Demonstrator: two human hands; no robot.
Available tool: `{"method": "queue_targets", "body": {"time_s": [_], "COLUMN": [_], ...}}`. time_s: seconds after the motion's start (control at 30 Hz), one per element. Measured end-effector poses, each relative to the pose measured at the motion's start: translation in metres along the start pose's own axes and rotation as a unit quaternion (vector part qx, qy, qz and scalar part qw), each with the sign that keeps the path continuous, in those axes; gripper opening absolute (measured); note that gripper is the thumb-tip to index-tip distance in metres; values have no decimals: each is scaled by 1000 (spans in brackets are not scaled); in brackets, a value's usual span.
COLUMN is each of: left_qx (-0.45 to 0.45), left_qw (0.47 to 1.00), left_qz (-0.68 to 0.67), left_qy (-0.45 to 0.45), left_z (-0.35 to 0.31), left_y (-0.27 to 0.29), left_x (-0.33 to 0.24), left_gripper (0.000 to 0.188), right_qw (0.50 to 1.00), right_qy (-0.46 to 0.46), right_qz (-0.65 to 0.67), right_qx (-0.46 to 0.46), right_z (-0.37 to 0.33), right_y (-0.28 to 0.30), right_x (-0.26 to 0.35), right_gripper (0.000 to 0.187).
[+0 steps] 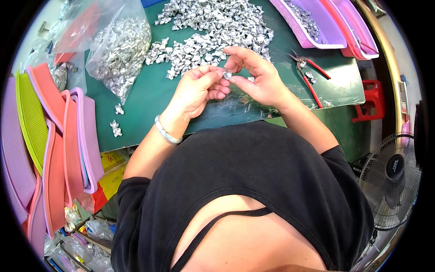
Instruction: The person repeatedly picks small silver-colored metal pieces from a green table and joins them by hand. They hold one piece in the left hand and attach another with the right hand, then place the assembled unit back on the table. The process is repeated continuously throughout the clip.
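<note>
Both hands are being held together above the green bench (149,99). A small silver metal piece (227,75) is being pinched between the fingertips of the left hand (199,88) and the right hand (256,77), whose fingers are curled closed around it. A second small piece (250,79) is being kept in the right hand. Just beyond, a heap of silver pieces (213,31) is lying, with red-handled pliers (308,75) to the right and a clear bag of pieces (120,47) to the left.
</note>
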State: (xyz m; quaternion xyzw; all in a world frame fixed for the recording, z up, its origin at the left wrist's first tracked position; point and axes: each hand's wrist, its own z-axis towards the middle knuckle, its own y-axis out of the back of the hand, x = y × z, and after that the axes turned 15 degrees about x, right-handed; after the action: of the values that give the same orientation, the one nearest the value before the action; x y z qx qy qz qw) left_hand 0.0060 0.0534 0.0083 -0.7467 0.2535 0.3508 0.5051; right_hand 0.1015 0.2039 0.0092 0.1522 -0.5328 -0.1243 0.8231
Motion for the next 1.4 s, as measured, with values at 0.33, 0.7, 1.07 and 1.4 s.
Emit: {"method": "queue_targets", "body": {"time_s": [0.33, 0.7, 1.07, 1.4], "left_qx": [-25, -17, 11, 34], "left_qw": [998, 996, 992, 995], "left_qz": [-59, -86, -123, -91], "left_qy": [-20, -15, -7, -31], "left_z": [-3, -6, -7, -5], "left_y": [4, 3, 11, 10], "left_x": [-1, 0, 4, 7], "left_gripper": [13, 11, 11, 15], "right_qw": [997, 990, 989, 914], "right_qy": [-54, -92, -122, -126], "right_qz": [48, 107, -77, -349], "right_qx": [-9, -5, -33, 164], "right_z": [-3, -3, -8, -21], "right_y": [0, -4, 9, 33], "right_x": [3, 2, 4, 6], "right_gripper": [47, 44, 40, 54]}}
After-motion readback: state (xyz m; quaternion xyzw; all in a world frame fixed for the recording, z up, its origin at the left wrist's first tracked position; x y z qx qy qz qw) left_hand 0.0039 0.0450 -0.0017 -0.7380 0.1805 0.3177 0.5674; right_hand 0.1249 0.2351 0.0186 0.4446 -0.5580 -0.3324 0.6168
